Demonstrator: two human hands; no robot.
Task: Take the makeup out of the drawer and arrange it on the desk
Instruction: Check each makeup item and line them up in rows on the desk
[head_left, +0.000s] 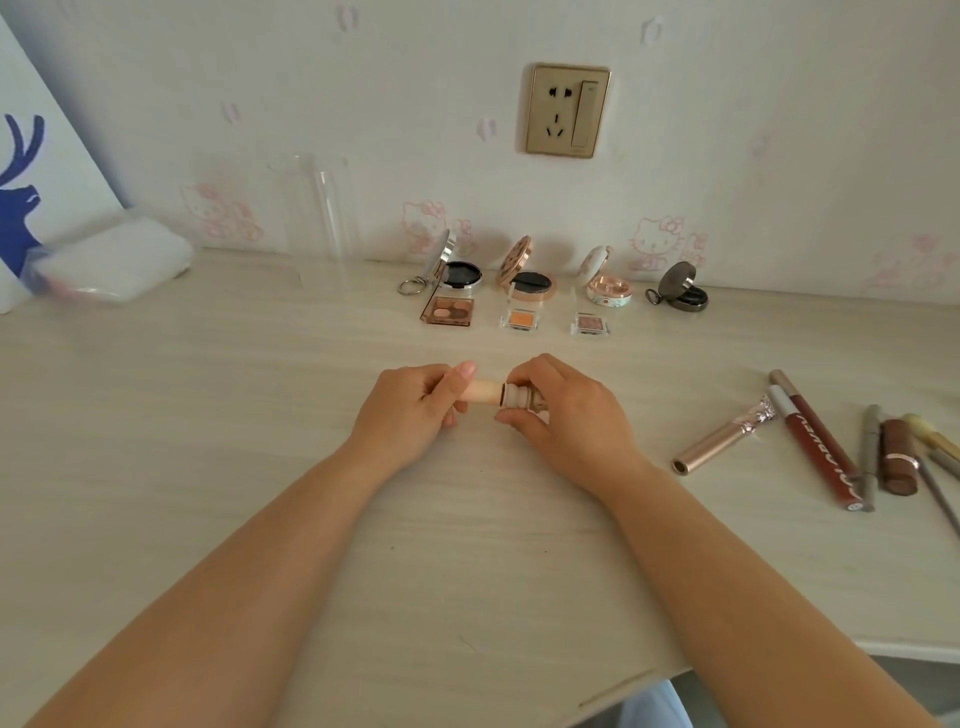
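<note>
While both forearms reach out over the pale desk (208, 415), the left hand (410, 410) grips a peach tube (480, 391) lying sideways, thumb along its top. The right hand (561, 415) pinches the ribbed cap (515, 396) at the tube's end, so the two hands sit close together around it, just above the desk. Off to the right lie a rose-gold wand (719, 441), a red lip gloss (815, 447) and a brown lipstick (897, 457), side by side. Farther back, three small eyeshadow pans (448, 310) sit in a row before four open compacts (530, 280) by the wall. A wall socket (566, 110) hangs above them.
</note>
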